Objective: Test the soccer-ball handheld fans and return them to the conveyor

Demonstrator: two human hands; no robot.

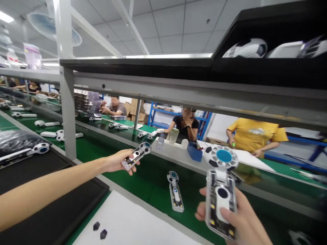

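My left hand (119,161) reaches out over the green conveyor belt (150,190), its fingers closed round the handle of a small handheld fan (136,156) with a round football-patterned head. Nearer to me, my right hand (242,214) grips a second handheld fan (221,200) by its see-through handle. That fan stands nearly upright, its blue-centred head at the top and my thumb pressed on the white front strip. Between my hands a third handheld fan (175,192) lies on the belt.
A white sheet (133,221) with two dark pentagon pieces (99,230) lies in front. At left is a black tray (84,200); more fans (55,134) lie along the belt. A shelf beam (163,83) and post (67,112) stand close. Several people sit or stand opposite.
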